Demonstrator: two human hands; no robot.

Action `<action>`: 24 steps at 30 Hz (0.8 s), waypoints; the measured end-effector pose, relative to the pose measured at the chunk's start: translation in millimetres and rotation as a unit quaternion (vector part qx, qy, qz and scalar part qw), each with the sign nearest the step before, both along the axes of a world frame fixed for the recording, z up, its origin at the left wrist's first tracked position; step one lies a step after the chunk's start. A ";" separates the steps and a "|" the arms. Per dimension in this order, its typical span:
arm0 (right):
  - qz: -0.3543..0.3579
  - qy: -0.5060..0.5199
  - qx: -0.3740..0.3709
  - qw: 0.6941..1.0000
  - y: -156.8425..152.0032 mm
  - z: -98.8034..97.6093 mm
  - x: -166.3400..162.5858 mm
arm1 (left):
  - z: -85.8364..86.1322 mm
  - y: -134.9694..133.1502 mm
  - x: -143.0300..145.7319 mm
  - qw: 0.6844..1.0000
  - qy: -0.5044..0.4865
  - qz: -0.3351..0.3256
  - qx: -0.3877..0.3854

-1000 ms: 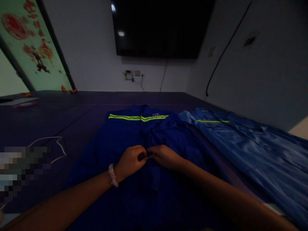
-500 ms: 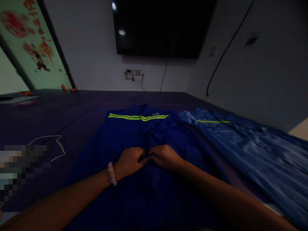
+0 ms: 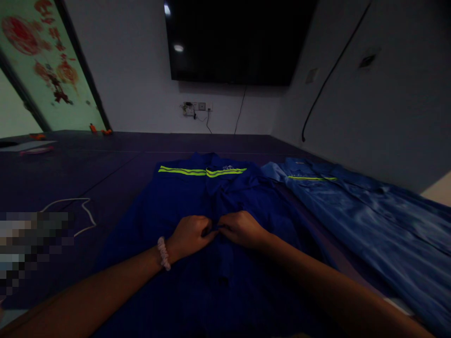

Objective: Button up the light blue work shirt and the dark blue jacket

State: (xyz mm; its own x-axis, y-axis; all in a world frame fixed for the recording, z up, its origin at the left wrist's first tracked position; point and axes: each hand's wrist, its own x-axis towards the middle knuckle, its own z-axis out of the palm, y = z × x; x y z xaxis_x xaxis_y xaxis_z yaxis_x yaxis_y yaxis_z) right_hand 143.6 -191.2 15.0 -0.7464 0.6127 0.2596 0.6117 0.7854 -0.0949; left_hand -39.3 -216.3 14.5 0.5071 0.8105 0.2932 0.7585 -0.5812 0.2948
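Head view: at twelve o'clock, see a black wall-mounted television [image 3: 239,42], with wall sockets [image 3: 202,106] at eleven beneath it. Toward ten, find a greenish glass panel [image 3: 75,110] bearing red decorations [image 3: 21,35], with small orange objects [image 3: 106,132] near its foot. Between one and two, note a dark cable [image 3: 320,90] slanting down the wall. Between eight and nine, see a white cord [image 3: 89,216] curling over the dark purple surface [image 3: 120,159], close to a pixelated, unreadable patch. Between three and four, find a lighter blue work garment [image 3: 359,211] lying close alongside.

See the deep blue work jacket [image 3: 169,202] spread from centre to six, front up, collar [image 3: 205,158] pointing to twelve. Note yellow-green stripes [image 3: 181,170] across the chest, a white emblem [image 3: 228,167] too small to read, and creases toward four. Pinching the front edge at six with left hand [image 3: 192,234] and right hand [image 3: 243,228], fingertips nearly meeting and hiding the gripped spot; wearing a pale scrunchie [image 3: 163,254] on the left wrist.
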 end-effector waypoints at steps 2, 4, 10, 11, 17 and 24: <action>0.000 0.001 0.000 1.000 0.3 -0.9 0.1 | -0.5 0.1 -0.1 1.000 -0.006 0.001 0.006; 0.001 0.003 0.001 1.000 0.6 -1.9 0.2 | -1.2 0.2 -0.3 1.000 -0.009 0.002 0.012; -0.001 0.010 0.003 1.000 0.1 -2.7 -0.1 | -3.4 0.0 -0.6 0.999 -0.011 0.006 0.030; -0.002 0.011 0.001 1.000 -0.1 -2.4 -0.3 | -3.5 -0.3 -0.5 0.999 -0.011 0.006 0.032; 0.000 0.013 -0.002 1.000 -0.3 -1.7 -0.8 | -3.5 -2.3 0.6 0.999 -0.001 0.014 0.036; -0.008 0.013 -0.008 1.000 0.2 -1.7 -1.4 | -4.6 -1.6 1.0 0.999 -0.002 0.016 0.032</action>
State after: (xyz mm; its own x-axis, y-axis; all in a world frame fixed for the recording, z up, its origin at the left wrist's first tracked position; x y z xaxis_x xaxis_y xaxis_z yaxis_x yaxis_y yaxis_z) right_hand 142.2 -191.1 13.2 -0.7292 0.6293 0.2688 0.6218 0.7733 -0.1237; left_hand -38.3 -217.9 10.0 0.4801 0.8059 0.3464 0.7758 -0.5744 0.2611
